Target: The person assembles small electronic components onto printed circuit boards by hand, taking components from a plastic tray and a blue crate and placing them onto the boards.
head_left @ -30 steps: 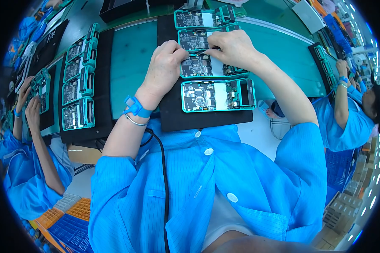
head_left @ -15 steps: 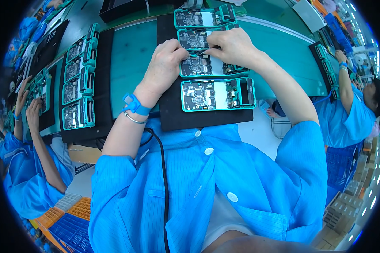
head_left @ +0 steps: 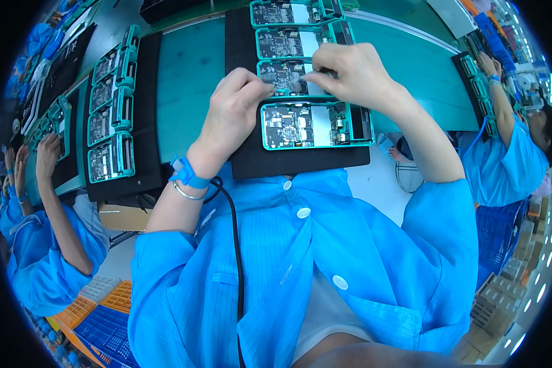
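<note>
Teal-framed electronic units with dark circuit boards and a pale flat block lie in a column on a black mat (head_left: pixel 300 164). Over the third unit from the far end (head_left: pixel 280 75), both my hands are at work. The fingertips of my left hand (head_left: pixel 232 113) are pinched at its lower left edge; what they hold is too small to make out. My right hand (head_left: pixel 359 76) has curled fingers, with thumb and fingertip close above the unit's middle. Anything in that grip is hidden. The nearest unit (head_left: pixel 288 126) lies just below my hands, untouched by them.
To the left, a second black mat (head_left: pixel 147 116) carries several similar units (head_left: pixel 110 159). A co-worker's hand (head_left: pixel 48 153) is over a unit at the far left; another person (head_left: pixel 506 153) works at the right. A black cable (head_left: pixel 234 245) hangs down my front.
Both hands have come nearer to me, from the third unit's far edge to its near half. The whole bench has shifted slightly upward in the picture.
</note>
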Tool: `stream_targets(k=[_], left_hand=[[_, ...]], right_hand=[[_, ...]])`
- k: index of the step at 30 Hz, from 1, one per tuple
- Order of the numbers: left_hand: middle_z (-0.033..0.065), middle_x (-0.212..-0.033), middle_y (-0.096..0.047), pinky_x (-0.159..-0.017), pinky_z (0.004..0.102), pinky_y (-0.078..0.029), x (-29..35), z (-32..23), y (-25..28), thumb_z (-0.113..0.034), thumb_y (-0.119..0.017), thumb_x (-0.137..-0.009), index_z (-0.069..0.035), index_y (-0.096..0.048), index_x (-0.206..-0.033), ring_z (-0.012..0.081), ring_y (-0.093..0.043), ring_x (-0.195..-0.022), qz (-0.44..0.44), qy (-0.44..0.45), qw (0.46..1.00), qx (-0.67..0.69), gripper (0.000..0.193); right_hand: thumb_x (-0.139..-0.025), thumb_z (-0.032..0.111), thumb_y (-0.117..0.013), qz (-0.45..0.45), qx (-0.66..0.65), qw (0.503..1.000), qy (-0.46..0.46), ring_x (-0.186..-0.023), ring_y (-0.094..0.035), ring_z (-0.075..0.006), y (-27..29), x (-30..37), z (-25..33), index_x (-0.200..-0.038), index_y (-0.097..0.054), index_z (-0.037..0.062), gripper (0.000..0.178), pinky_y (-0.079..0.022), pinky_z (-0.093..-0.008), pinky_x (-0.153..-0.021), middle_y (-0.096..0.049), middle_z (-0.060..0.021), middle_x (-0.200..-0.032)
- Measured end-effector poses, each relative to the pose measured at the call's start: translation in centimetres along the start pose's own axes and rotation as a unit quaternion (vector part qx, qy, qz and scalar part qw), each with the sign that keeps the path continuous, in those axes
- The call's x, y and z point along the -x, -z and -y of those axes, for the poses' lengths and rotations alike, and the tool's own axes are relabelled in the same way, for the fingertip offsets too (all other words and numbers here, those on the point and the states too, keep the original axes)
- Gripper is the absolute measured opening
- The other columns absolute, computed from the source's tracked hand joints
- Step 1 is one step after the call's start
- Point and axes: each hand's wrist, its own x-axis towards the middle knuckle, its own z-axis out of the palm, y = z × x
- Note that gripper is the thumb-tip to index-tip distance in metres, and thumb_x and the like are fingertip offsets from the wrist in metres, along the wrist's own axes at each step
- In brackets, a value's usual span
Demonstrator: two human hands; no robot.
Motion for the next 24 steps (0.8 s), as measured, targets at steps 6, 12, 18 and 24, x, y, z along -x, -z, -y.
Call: stream_targets(k=[6,12,18,24], left_hand=[[0.0084,-0.088,-0.062,-0.071,0.0388,-0.052,1.6,-1.1,0.3,0.001,-0.075,-0.079,-0.004,-0.073,-0.09,0.0269,-0.064,-0.083,0.01,0.016,1.0,-0.002,0.012],[0.0083,-0.09,-0.063,-0.075,0.0382,-0.051,1.6,-1.6,0.2,0.003,-0.073,-0.077,-0.003,-0.073,-0.091,0.0257,-0.064,-0.086,0.023,-0.008,0.999,-0.023,0.015],[0.0093,-0.093,-0.064,-0.073,0.0374,-0.053,1.4,-2.0,0.6,0.006,-0.075,-0.077,-0.003,-0.074,-0.093,0.0263,-0.064,-0.087,0.041,-0.029,0.998,-0.048,0.019],[0.0092,-0.09,-0.061,-0.076,0.0379,-0.051,1.4,-2.1,0.7,0.002,-0.074,-0.075,-0.002,-0.072,-0.092,0.0252,-0.063,-0.087,0.045,-0.036,0.996,-0.061,0.018]], right_hand=[[-0.084,0.029,-0.075,0.053,-0.01,0.999,-0.011,-0.068,-0.07,-0.0288,0.4,1.6,2.3,-0.082,-0.071,0.0072,0.022,-0.054,-0.0409,-0.059,-0.069,-0.0072,-0.082],[-0.084,0.031,-0.075,0.068,0.001,0.998,-0.017,-0.067,-0.07,-0.0276,0.1,2.0,2.5,-0.082,-0.071,0.0077,0.023,-0.055,-0.0405,-0.057,-0.069,-0.0072,-0.081],[-0.084,0.03,-0.074,0.081,0.003,0.996,-0.025,-0.068,-0.071,-0.0283,0.1,2.1,2.6,-0.082,-0.071,0.0069,0.023,-0.055,-0.0414,-0.058,-0.069,-0.0081,-0.08],[-0.083,0.029,-0.073,0.084,-0.003,0.996,-0.027,-0.069,-0.071,-0.0309,-0.2,2.1,2.8,-0.082,-0.071,0.0061,0.024,-0.056,-0.043,-0.061,-0.069,-0.01,-0.081]])
